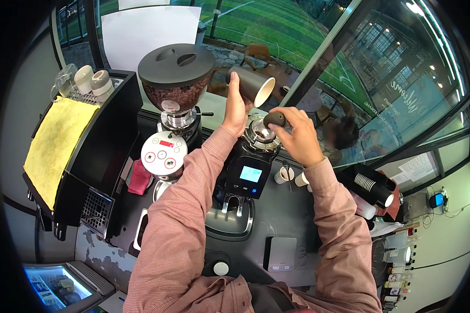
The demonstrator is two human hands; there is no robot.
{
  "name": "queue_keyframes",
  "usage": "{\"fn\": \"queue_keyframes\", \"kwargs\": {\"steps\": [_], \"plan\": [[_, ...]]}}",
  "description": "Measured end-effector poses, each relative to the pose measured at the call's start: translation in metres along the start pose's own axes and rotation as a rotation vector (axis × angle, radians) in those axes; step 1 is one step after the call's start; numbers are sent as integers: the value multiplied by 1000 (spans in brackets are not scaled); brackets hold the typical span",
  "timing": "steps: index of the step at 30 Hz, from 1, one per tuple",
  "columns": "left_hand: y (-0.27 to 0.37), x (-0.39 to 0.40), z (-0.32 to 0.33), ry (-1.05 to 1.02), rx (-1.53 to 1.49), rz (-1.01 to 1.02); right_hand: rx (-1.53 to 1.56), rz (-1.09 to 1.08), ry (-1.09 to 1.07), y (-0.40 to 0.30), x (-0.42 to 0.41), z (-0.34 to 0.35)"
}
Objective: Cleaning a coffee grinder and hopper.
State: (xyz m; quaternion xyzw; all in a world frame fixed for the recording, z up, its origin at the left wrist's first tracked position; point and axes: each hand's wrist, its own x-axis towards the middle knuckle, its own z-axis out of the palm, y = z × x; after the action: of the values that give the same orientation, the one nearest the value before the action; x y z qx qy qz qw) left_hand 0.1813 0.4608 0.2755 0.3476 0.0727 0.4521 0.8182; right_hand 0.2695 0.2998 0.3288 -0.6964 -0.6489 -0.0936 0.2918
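Observation:
In my left hand (235, 109) is a dark paper cup (251, 87) with a pale inside, tipped on its side with its mouth to the right. Below the cup is the round metal throat (261, 135) of a black coffee grinder (239, 166), which has a lit screen on its front. My right hand (300, 135) grips a dark round cap (274, 119) between thumb and fingers, at the throat's right edge. Some dark matter shows inside the throat. The cup's contents are hidden.
Left of my arms stand a second grinder with a hopper of coffee beans (176, 94) and an espresso machine (113, 125) under a yellow cloth (58, 144). A digital scale (281, 254) and small cups (284, 175) are on the counter (254, 238). A window (235, 43) rises behind.

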Motion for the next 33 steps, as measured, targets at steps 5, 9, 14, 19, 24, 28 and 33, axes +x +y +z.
{"fn": "queue_keyframes", "kwargs": {"steps": [5,9,14,19,24,28,33], "plan": [[-1,2,-1,-11,-8,2,-87,56,-98,-4,-5,-9],[-2,3,-3,-20,-17,1,54,-17,3,-7,-3,-5],[-2,4,-4,-16,-22,-14,90,54,-16,-6,-2,1],[-5,5,-3,-33,-52,-11,57,16,85,-6,-6,1],[-4,7,-4,-34,-72,31,52,23,45,-12,-10,-6],[-5,8,-6,-73,-73,16,34,34,25,-15,-11,-10],[-6,7,-2,-59,-59,72,140,39,163,-11,-12,-5]]}}
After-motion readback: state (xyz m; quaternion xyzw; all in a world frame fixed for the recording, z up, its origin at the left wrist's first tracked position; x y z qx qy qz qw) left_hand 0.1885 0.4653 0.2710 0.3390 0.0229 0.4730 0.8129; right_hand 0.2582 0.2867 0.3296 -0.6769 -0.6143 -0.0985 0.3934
